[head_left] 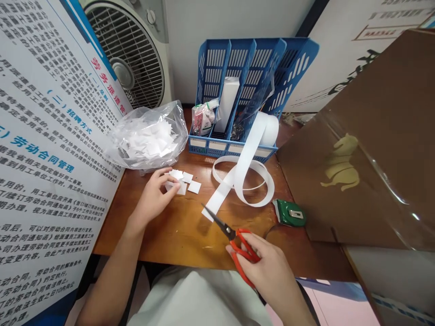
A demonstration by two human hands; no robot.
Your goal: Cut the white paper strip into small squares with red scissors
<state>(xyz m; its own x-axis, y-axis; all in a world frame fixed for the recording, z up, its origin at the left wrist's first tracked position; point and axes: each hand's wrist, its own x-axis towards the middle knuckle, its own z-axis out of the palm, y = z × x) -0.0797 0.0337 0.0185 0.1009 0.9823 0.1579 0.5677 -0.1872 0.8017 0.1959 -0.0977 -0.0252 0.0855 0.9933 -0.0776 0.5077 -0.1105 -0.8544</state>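
1. Here our left hand (154,197) rests on the wooden bench (176,235), its fingertips pinching one of the small white paper squares (183,181) piled just beside the clear plastic bag of cut pieces (147,136).
2. Our right hand (268,271) grips the red-handled scissors (234,240), blades shut, tips touching the free end of the white paper strip (238,176).
3. That strip loops from a roll (270,129) leaning against the blue file rack (244,90); a green tape measure (289,213) lies near.
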